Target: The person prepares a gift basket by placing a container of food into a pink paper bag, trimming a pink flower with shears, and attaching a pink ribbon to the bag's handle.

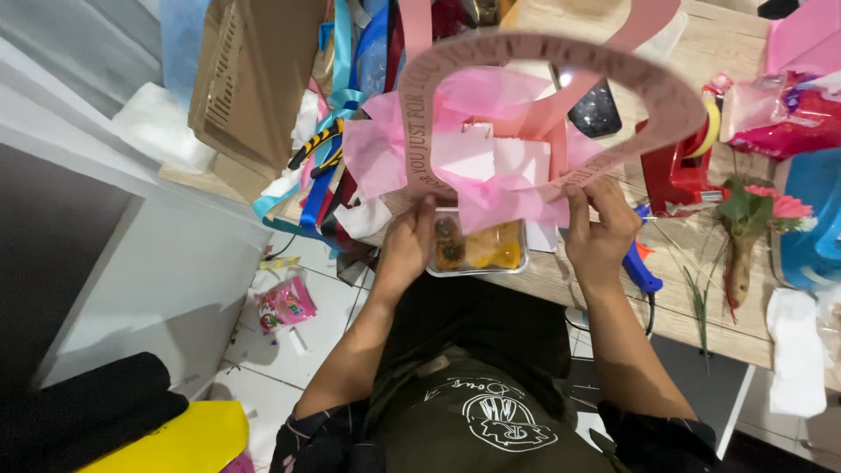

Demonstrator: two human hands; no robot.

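Wooden tabletop [613, 289] is crowded. Biggest item is the brown cardboard box [250, 79] at your far left, tipped on its side. Beside it a bundle of blue ribbons [337, 149] hangs off the edge, with a black-and-yellow tool [317, 144] lying across them. At your right edge: a blue container [815, 219], a pink-and-red plastic package [788, 109] above it, then a red tape dispenser [676, 166] just right of the bag. An artificial pink flower stem [749, 219] lies between the dispenser and the blue container. White tissue [795, 350] sits at the near right edge. A blue glue gun [639, 267] is partly hidden under your right wrist. On the floor at left, a small pink snack packet [287, 302].

You hold a clear gift bag with a pink band handle [526, 114] upright in front of you, stuffed with pink tissue paper [491, 175]. The handle loops wide above it and blocks the view of the tabletop behind.

Your left hand [407, 245] is closed on the bag's lower left corner. Your right hand [600, 232] pinches the lower right corner, fingers curled on the edge.

A clear plastic tray of food [477, 247] sits on the tabletop edge directly under the bag, between your hands, touching or just beside the left one.
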